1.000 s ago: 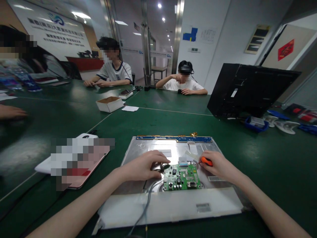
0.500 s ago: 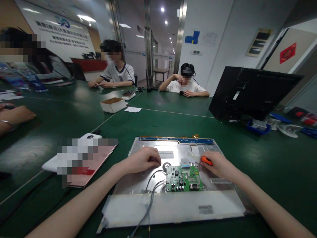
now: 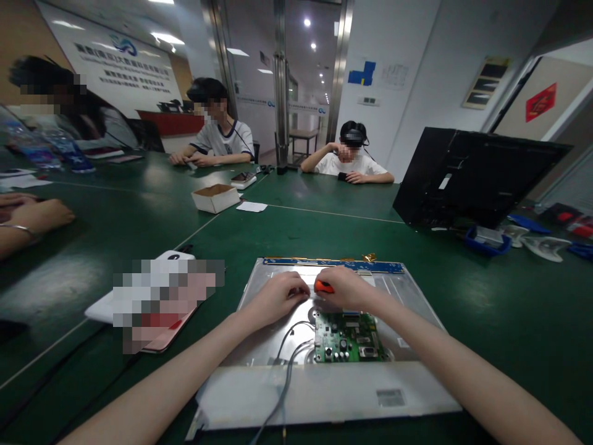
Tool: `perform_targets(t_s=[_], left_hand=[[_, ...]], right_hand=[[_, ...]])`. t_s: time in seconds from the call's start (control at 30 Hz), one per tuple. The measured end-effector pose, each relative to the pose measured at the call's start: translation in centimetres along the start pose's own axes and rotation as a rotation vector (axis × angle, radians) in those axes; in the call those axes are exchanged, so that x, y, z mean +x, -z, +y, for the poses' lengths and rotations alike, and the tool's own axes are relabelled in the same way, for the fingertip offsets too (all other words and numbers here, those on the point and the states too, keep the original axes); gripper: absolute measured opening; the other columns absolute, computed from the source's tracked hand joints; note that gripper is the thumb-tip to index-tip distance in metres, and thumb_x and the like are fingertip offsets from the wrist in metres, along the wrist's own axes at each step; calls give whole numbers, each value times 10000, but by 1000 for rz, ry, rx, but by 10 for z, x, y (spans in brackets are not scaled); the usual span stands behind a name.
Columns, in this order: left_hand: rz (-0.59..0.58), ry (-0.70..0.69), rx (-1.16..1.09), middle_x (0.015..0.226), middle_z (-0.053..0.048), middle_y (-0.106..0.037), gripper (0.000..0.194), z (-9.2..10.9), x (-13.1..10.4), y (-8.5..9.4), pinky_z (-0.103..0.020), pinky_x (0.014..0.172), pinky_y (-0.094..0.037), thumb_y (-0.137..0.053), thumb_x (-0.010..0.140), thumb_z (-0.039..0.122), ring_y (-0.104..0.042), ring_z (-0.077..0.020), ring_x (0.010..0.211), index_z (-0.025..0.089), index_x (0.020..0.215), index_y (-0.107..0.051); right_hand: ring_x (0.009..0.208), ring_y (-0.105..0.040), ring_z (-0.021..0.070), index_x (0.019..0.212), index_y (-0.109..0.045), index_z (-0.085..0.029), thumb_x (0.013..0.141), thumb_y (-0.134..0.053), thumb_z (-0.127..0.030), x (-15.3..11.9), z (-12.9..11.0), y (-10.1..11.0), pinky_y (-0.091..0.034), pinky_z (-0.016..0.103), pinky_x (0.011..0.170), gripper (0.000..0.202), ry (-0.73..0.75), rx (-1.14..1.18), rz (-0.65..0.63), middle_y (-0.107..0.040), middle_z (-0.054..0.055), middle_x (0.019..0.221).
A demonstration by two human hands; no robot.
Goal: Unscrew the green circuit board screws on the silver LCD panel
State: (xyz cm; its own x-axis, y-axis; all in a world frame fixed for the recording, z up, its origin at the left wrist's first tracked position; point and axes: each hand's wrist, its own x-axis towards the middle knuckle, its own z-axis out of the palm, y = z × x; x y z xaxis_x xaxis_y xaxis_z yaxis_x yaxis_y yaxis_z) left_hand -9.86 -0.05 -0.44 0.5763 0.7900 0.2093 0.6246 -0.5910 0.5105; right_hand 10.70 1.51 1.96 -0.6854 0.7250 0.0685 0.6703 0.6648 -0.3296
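A silver display panel (image 3: 417,349) lies on the green table, its metal back facing up. Screwed onto it is a green circuit board (image 3: 347,337), with dark cables (image 3: 290,377) running off its left side toward me. My right hand (image 3: 345,289) is closed around a small orange-handled tool (image 3: 323,287) above the panel, just beyond the board; the tool's tip is hidden. Close beside it, my left hand (image 3: 283,295) rests over the panel with its fingers curled together. Whatever is between those fingertips does not show. Along the panel's far edge runs a blue circuit strip (image 3: 389,267).
Two phones lie to the left, one white (image 3: 99,307) and one pink (image 3: 162,340). Farther off stand an open cardboard box (image 3: 215,201) and a black monitor (image 3: 482,176). Blue trays (image 3: 488,241) sit at the right. Several people sit around the table.
My right hand has moved left across the panel with the orange-handled tool and is now right beside my left hand. The left hand has stayed almost in place.
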Motion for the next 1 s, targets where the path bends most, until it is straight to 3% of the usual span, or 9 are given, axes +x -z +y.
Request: perform_targets(t_s=[0.2, 0.47, 0.57, 0.63, 0.77, 0.87, 0.93, 1.0], left_hand=[[16, 27, 11, 829, -42, -670, 86, -4, 0, 0, -256, 694, -431, -621, 844, 143, -600, -181, 772, 168, 848, -703], [15, 22, -16, 719, -12, -627, 92, -1, 0, 3, -234, 626, -386, -614, 796, 138, -562, -158, 682, 153, 718, -659], [14, 16, -46, 767, -24, -654, 69, 1, 0, 5, -244, 654, -410, -630, 800, 190, -582, -171, 718, 158, 795, -690], [11, 12, -50, 791, -33, -665, 88, 1, -1, 6, -251, 670, -425, -625, 811, 206, -594, -178, 739, 159, 823, -699], [2, 10, -26, 810, -38, -675, 107, 0, -1, 7, -258, 686, -438, -596, 811, 168, -603, -181, 758, 164, 832, -701], [4, 4, -10, 808, -37, -667, 103, -1, -1, 5, -262, 687, -438, -583, 818, 177, -596, -181, 756, 164, 824, -686], [18, -1, 3, 798, -40, -655, 116, -2, -1, 3, -267, 687, -436, -556, 838, 187, -587, -181, 750, 162, 803, -664], [38, -2, 9, 809, -47, -650, 128, -4, -1, 0, -279, 698, -436, -532, 856, 189, -585, -187, 761, 161, 810, -649]], right_hand=[[650, -534, 154, 759, -674, -154, 784, -652, -170, 12, -6, -7, -295, 254, 584, 37, 17, -27, -13, -673, 52, 722], [881, -604, 174, 967, -670, -216, 795, -657, -167, -1, -45, -3, -369, 265, 682, 180, 253, 11, -84, -694, 49, 1071], [751, -578, 152, 860, -655, -189, 818, -645, -208, -1, -53, -8, -351, 259, 611, 47, 302, -21, -167, -697, 34, 881], [660, -541, 137, 796, -641, -180, 827, -642, -236, -1, -56, -11, -326, 256, 571, 63, 296, -43, -201, -673, 17, 764], [634, -525, 132, 782, -633, -174, 823, -631, -215, -2, -55, -14, -313, 257, 564, 58, 291, -52, -193, -670, 13, 745], [725, -565, 142, 843, -643, -193, 825, -622, -205, -2, -47, -11, -337, 253, 608, 30, 274, -41, -154, -696, 20, 870], [807, -583, 156, 902, -650, -204, 838, -600, -188, 0, -37, -9, -351, 258, 655, 82, 213, -41, -92, -696, 33, 967], [801, -584, 170, 886, -658, -185, 837, -598, -165, 2, -24, -8, -348, 270, 669, 80, 120, -56, -29, -692, 51, 925]])
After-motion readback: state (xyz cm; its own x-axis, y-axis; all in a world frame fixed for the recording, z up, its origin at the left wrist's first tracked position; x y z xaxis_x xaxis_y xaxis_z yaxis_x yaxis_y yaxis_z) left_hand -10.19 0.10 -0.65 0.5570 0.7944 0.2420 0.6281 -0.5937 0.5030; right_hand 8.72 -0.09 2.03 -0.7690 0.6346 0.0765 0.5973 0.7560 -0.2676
